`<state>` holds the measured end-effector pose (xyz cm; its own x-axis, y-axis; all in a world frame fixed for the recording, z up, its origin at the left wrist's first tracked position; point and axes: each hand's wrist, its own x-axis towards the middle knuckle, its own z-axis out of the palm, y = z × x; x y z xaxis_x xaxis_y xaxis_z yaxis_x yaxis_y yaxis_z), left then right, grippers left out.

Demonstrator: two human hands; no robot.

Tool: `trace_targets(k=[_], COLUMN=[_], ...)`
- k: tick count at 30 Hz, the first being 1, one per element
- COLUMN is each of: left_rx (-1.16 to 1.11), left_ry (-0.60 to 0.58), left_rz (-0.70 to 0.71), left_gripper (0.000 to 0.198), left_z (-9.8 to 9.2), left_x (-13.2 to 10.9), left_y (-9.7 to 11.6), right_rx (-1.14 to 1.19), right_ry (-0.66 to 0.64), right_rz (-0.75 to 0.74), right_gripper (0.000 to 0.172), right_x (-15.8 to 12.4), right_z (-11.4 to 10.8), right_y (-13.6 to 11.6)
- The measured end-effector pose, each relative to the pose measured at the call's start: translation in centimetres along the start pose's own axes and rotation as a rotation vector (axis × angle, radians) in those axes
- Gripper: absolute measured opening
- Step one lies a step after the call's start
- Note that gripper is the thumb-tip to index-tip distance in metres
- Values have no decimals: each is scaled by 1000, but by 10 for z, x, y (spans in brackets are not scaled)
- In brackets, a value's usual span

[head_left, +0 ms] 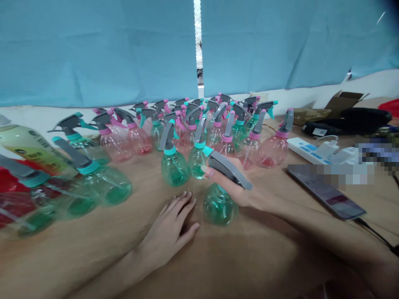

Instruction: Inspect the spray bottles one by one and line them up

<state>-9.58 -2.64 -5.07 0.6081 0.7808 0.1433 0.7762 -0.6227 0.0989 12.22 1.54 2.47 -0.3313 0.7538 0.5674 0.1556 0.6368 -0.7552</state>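
My right hand is wrapped round the neck of a green spray bottle with a grey and teal spray head. The bottle stands upright, or nearly so, at the middle of the table. To its left my left hand lies flat on the tabletop, fingers spread, holding nothing. Just beyond my hands stand a green spray bottle and another green spray bottle. My right palm and fingers hide part of the held bottle's neck and trigger.
Behind stand several pink spray bottles and green ones in rows. More green bottles are at left, near a large yellow-green container. At right are a phone with a cable, a white power strip and an open cardboard box.
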Motion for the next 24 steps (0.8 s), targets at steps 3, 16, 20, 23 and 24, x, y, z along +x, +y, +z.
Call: trace_targets(k=[3,16,20,23,24], left_rx=[1,6,1,3,6], left_ry=[10,29,22,15,16], left_rz=[-5,-22,-12,-5,1], left_gripper=[52,50,52,52,52], left_z=[0,-1,1,1,1], left_x=[1,1,0,-3,-4], left_y=[0,2,2,2,2], right_rx=[26,-55,-232,-309,-333], right_ry=[-28,2,4,-36,-57], right_rz=[13,80,46,52,70], right_gripper=[23,49,64,69,70], right_x=[1,-13,-25,-38,-42], right_z=[-1,1,-8,-19,-22], right_y=[-4,16,19,15,12])
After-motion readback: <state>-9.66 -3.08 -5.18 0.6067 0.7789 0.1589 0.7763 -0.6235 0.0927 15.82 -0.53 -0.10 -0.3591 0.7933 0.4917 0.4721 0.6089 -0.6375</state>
